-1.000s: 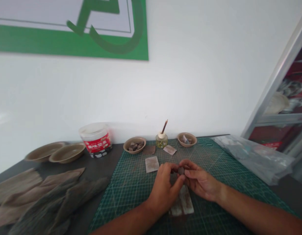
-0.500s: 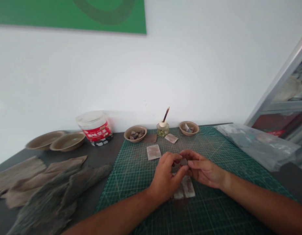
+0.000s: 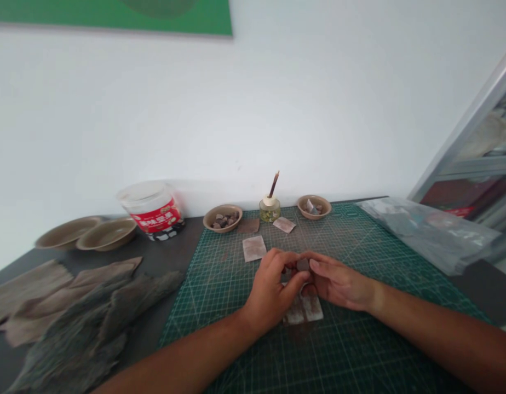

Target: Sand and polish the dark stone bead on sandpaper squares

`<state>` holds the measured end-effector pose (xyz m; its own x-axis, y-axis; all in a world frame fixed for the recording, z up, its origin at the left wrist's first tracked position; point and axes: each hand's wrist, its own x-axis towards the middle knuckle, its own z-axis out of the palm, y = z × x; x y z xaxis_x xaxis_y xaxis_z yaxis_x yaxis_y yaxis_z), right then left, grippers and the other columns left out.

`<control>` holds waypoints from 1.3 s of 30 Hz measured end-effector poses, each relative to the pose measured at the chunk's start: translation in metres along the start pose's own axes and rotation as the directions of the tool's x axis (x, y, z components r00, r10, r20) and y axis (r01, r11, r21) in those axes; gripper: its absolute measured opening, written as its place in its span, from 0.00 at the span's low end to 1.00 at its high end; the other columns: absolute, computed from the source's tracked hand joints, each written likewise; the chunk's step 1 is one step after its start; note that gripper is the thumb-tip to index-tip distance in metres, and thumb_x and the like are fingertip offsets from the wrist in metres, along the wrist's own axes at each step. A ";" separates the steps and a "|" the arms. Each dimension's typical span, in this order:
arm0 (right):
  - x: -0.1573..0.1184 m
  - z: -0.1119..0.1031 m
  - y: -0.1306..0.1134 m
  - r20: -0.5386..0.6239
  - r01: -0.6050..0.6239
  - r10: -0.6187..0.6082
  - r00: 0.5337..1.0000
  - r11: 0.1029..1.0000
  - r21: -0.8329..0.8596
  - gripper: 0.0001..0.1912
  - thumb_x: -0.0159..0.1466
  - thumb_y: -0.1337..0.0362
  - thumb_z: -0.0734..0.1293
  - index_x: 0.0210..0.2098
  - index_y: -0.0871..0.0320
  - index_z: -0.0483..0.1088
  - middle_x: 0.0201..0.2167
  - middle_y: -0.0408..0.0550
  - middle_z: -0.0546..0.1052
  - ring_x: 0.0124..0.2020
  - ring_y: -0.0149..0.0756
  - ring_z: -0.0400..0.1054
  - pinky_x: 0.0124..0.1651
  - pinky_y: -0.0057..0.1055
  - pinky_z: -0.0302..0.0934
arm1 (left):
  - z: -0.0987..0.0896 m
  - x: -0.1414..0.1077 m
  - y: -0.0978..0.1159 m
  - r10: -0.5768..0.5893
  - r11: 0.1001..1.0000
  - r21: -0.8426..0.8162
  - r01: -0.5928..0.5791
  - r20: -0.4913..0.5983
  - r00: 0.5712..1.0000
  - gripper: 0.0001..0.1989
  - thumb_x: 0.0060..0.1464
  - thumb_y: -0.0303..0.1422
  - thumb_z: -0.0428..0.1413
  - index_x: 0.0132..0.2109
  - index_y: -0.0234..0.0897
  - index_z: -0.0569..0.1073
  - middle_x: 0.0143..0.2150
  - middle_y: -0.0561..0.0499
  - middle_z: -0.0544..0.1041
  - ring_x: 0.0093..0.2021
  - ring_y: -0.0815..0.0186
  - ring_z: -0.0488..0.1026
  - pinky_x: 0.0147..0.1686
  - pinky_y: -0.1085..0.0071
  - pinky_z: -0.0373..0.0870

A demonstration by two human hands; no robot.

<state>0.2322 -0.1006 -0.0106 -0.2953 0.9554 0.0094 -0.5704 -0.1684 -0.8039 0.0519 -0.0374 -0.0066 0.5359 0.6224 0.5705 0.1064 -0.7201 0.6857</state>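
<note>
A small grey-brown stone-like piece (image 3: 303, 265) is held between the fingertips of both hands, above the mat. My left hand (image 3: 273, 290) has its thumb and fingers closed on it from the left. From the right, my right hand (image 3: 339, 282) pinches the same piece. Beneath the hands lie pale sheets of sandpaper (image 3: 304, 310) with brown dust on them, partly covered by the fingers. Farther back, another worn sandpaper square (image 3: 254, 248) lies on the green cutting mat (image 3: 212, 295).
Small stones fill a bowl (image 3: 223, 219); a second bowl (image 3: 314, 207) holds more pieces. Between them stands a glass jar (image 3: 270, 209) with a brush. At left are a plastic tub (image 3: 151, 210), two bowls (image 3: 107, 234) and rumpled cloths (image 3: 84, 306). A clear plastic bag (image 3: 429, 230) lies right.
The camera view has shifted slightly, so the scene sits a little higher and to the left. Both hands stay on the small piece, which shows more clearly between the fingertips.
</note>
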 end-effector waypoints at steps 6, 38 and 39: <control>-0.002 0.002 -0.001 -0.027 0.001 -0.002 1.000 1.000 -0.025 0.15 0.67 0.59 0.71 0.51 0.56 0.74 0.48 0.50 0.78 0.44 0.33 0.74 0.46 0.30 0.67 | 0.000 0.000 -0.001 0.049 0.995 -0.084 -0.048 0.018 0.999 0.13 0.59 0.29 0.60 0.50 0.40 0.70 0.43 0.51 0.69 0.39 0.68 0.67 0.40 0.71 0.68; -0.003 0.004 -0.006 -0.031 -0.081 0.079 0.996 0.996 -0.045 0.16 0.60 0.59 0.77 0.45 0.59 0.76 0.33 0.43 0.76 0.28 0.27 0.70 0.33 0.23 0.65 | 0.002 0.007 0.000 -0.189 0.865 -0.432 0.257 0.195 0.962 0.17 0.66 0.43 0.53 0.41 0.39 0.81 0.50 0.45 0.79 0.56 0.60 0.75 0.59 0.58 0.71; -0.003 0.004 -0.006 -0.034 -0.075 0.074 0.997 0.996 -0.038 0.16 0.61 0.59 0.76 0.46 0.59 0.75 0.32 0.43 0.76 0.28 0.27 0.70 0.32 0.22 0.65 | 0.000 0.008 0.000 -0.146 0.895 -0.393 0.210 0.186 0.972 0.16 0.68 0.41 0.51 0.44 0.39 0.82 0.51 0.45 0.79 0.56 0.60 0.75 0.59 0.58 0.70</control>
<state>0.2336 -0.1037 -0.0031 -0.3100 0.9481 -0.0702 -0.5168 -0.2300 -0.8246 0.0562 -0.0324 -0.0026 0.6609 0.6528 0.3701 -0.1213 -0.3938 0.9112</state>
